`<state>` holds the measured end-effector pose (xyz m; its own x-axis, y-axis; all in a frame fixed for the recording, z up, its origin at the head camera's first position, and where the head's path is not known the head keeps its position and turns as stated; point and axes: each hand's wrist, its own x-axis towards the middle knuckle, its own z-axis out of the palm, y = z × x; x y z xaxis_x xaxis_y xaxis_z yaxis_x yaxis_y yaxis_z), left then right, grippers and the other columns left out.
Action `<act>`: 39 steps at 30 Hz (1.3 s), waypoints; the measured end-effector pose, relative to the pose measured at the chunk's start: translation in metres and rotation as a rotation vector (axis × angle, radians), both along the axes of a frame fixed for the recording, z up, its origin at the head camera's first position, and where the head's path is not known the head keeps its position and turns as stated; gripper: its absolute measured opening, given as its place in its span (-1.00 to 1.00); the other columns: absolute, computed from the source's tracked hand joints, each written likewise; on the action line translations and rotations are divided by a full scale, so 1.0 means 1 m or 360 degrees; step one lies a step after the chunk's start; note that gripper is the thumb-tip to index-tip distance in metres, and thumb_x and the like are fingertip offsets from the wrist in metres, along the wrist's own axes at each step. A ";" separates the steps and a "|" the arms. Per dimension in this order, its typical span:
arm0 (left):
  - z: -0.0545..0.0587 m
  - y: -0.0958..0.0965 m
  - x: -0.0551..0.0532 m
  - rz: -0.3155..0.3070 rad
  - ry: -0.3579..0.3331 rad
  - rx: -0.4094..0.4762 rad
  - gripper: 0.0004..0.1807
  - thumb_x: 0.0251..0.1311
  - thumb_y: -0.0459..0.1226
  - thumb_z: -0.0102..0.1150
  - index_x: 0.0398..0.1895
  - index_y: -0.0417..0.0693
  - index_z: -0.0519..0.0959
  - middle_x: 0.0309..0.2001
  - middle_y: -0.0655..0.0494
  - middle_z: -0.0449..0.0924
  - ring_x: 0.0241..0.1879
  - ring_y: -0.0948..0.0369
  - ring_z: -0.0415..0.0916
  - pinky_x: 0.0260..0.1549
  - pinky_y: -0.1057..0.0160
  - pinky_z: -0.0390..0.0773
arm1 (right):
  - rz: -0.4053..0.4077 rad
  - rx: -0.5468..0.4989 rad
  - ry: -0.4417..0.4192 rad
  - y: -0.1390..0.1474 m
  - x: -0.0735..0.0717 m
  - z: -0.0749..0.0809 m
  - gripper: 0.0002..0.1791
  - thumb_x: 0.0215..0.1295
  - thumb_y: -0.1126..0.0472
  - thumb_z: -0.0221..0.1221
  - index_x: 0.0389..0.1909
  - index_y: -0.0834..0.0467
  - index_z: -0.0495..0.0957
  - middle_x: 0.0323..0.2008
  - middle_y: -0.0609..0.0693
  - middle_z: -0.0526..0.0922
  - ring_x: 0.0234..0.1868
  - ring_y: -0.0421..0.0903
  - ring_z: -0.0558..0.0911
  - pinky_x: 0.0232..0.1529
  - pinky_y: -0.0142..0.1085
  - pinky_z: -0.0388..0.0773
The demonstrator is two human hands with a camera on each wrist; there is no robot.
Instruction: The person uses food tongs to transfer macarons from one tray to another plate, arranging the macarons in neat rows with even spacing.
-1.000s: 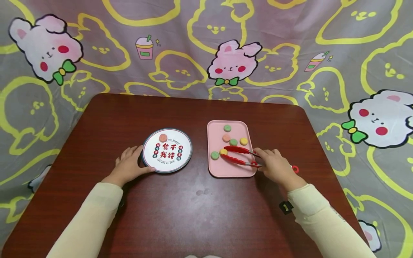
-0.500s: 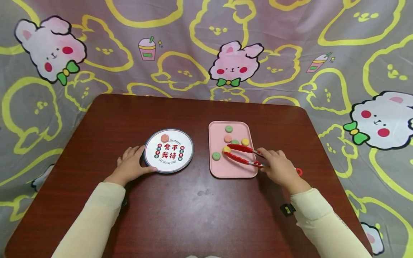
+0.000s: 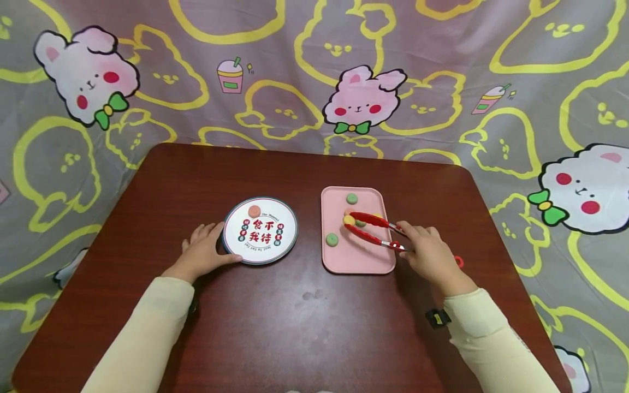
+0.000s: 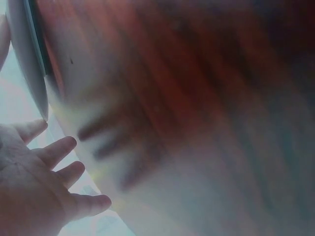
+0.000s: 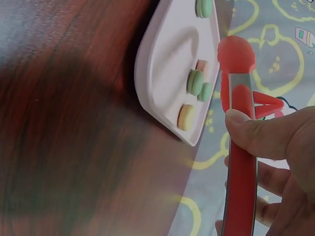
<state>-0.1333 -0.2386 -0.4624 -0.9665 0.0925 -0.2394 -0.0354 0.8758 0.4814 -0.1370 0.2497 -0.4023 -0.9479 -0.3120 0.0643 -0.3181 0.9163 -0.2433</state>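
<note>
Right hand grasps red tongs, tips straddling 1 yellow macaron; left hand, fingers spread, touches plate rim, perhaps steadying it

2 things on a dark wood table: a plate and a tray

The table is deep red-brown, with streaky grain and rounded far corners. Its top is glossy; light gathers in a bright patch on the near half, with faint smudges toward the patch's far side. Left of centre sits the plate, round and white, with a dark rim and red characters. To its right lies the tray, pink and rectangular with rounded corners, longer sides running away from the person. The 2 are near each other but apart, a strip of wood between them.
</note>
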 end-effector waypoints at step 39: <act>-0.001 -0.001 -0.001 0.0004 -0.0027 -0.0012 0.24 -0.11 0.28 0.34 0.49 -0.23 0.01 0.41 -0.43 -0.02 0.42 -0.35 -0.29 0.16 -0.51 -0.23 | 0.0089 -0.0053 -0.0015 -0.060 -0.042 0.023 -0.28 0.08 0.28 0.36 0.30 0.10 0.35 0.10 0.23 0.54 0.05 0.25 0.42 -0.20 0.18 0.51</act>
<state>-0.1346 -0.2398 -0.4632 -0.9626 0.0882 -0.2563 -0.0456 0.8794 0.4740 -0.1789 0.1899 -0.3797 -0.9297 -0.3622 0.0668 -0.3660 0.8885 -0.2766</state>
